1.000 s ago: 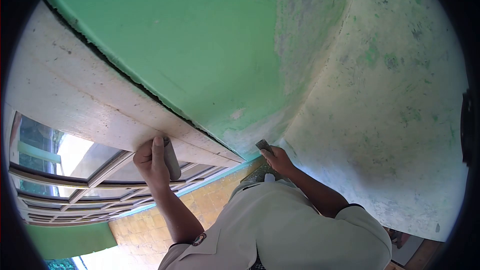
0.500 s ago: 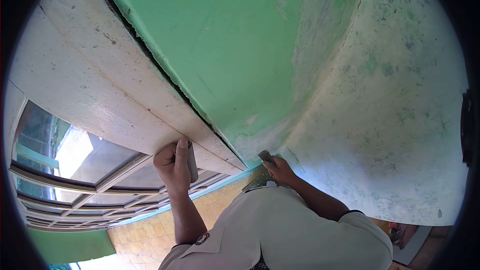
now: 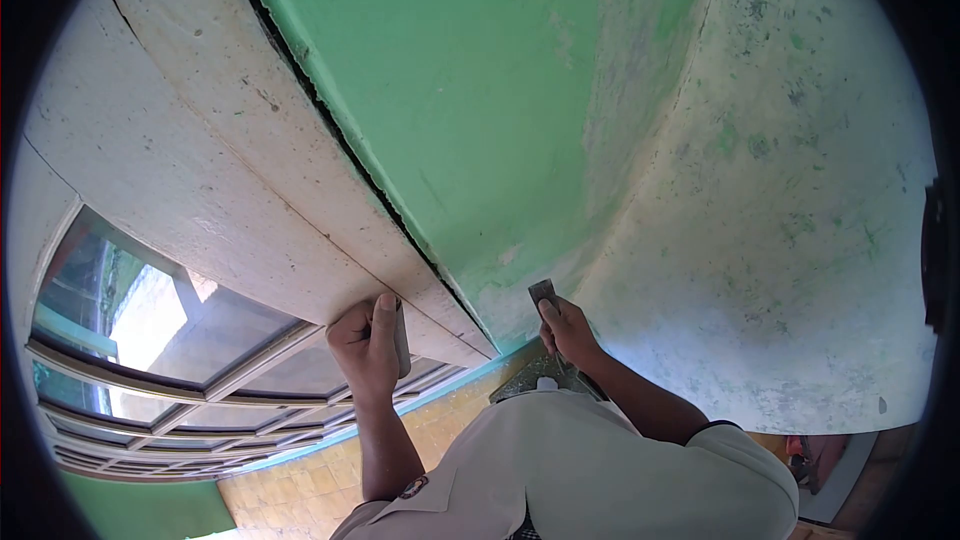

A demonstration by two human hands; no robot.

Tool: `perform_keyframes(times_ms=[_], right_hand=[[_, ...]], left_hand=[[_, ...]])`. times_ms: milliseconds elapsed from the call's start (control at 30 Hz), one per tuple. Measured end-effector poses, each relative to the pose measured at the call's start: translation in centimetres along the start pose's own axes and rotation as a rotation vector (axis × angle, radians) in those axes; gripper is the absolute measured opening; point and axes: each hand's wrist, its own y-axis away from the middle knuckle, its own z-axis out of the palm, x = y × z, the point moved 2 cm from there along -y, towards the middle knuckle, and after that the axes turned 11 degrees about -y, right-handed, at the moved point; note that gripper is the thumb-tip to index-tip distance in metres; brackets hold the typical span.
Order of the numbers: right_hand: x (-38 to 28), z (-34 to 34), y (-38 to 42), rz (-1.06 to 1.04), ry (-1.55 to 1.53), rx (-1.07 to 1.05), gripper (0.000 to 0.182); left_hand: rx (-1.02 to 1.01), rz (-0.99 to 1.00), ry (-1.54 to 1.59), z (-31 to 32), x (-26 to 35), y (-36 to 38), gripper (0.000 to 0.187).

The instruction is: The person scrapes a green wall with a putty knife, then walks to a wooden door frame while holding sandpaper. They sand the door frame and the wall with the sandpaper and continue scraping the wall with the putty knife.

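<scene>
My left hand (image 3: 367, 348) is closed around a flat grey piece with a rounded lower end (image 3: 403, 342), thumb on top, close to the white wooden frame (image 3: 250, 175). My right hand (image 3: 573, 334) grips a short, flat dark-grey tool (image 3: 541, 292), its squared end sticking up past the thumb. That end lies near the lower corner where the green wall (image 3: 450, 90) meets the pale, patchy wall (image 3: 760, 210). The tool's other end is hidden in the fist.
A dark gap runs between the frame and the green wall. Windows with wooden bars (image 3: 200, 380) fill the left side. Below are yellow floor tiles (image 3: 300, 485), and a reddish object (image 3: 822, 462) sits at lower right.
My right hand has risen slightly, and its tool has turned more upright. My left hand appears a little lower and further right, while the whole view has shifted a bit.
</scene>
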Motion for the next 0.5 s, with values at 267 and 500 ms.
perform_keyframes(times_ms=[267,500], right_hand=[[-8.1,3.7,-1.3,-0.144,-0.074,-0.04,0.031],[-4.9,3.2,0.0,0.024,-0.075,-0.033,0.032]], left_hand=[[0.001,-0.005,-0.027,-0.1,0.6,0.0,0.038],[-0.007,-0.002,-0.013,-0.2,0.5,-0.1,0.039]])
